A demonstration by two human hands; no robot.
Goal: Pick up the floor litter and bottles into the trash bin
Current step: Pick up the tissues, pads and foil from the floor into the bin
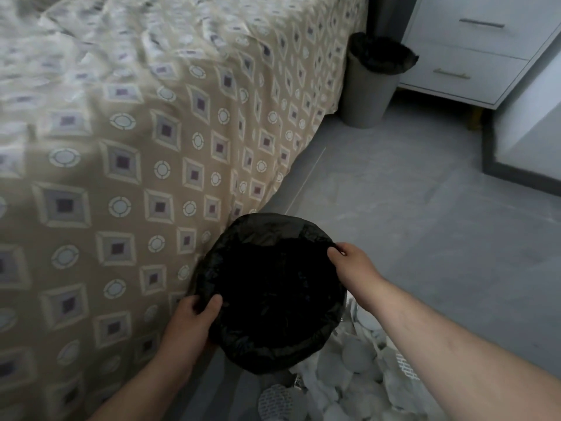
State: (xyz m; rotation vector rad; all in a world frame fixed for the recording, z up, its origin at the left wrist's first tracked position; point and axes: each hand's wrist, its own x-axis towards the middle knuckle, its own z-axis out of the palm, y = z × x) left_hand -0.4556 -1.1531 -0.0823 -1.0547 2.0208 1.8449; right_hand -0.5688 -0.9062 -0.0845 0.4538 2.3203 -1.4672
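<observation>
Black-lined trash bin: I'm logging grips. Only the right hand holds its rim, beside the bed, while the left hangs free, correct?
Not quite. The head view shows the left hand also gripping the rim of the black-lined trash bin. The right hand does hold the rim, beside the bed.

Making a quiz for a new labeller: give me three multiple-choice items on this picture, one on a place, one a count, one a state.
1. The grey bin stands: A between the bed and the white drawers; B on the mattress; C beside the person's feet.
2. The drawer handles number: A one; B two; C four.
3. The black liner: A lies untouched; B is held by one hand; C is held at its rim by both hands.

Key: 1A, it stands on the floor at the bed's far corner; 2B, one per drawer front; 3C, the left hand and the right hand each grip the rim.
</observation>
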